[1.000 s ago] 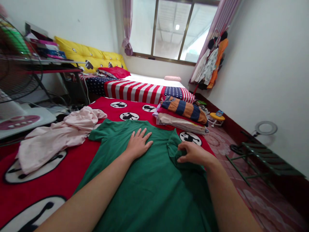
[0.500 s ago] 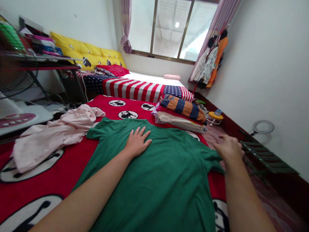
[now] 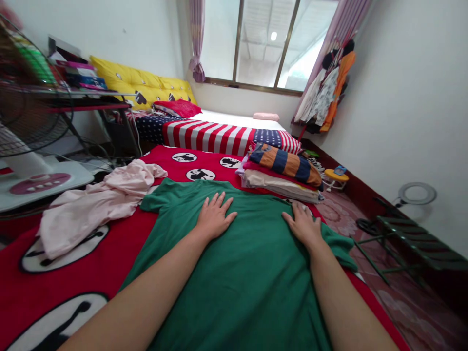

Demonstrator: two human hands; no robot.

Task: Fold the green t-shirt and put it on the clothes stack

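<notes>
A green T-shirt [image 3: 252, 273] lies spread out on a red blanket [image 3: 139, 243] with black-and-white oval prints. My left hand [image 3: 215, 217] rests flat on the shirt's upper middle, its fingers spread. On the shirt's right shoulder part lies my right hand [image 3: 304, 224], palm down with the fingers apart. Neither hand grips anything. The shirt's left sleeve [image 3: 155, 201] and right sleeve [image 3: 340, 246] stick out to the sides. Its lower end runs out of view between my forearms.
A crumpled pale pink garment [image 3: 98, 204] lies to the left. Beyond the shirt stands a stack of folded clothes [image 3: 285, 170]. A fan [image 3: 36, 170] is at far left, a dark green folding stool [image 3: 420, 239] at right. A bed [image 3: 208, 134] stands under the window.
My right hand has moved left from beside the right sleeve and now lies flat on the shirt. My left hand stays on the shirt. The view has shifted slightly.
</notes>
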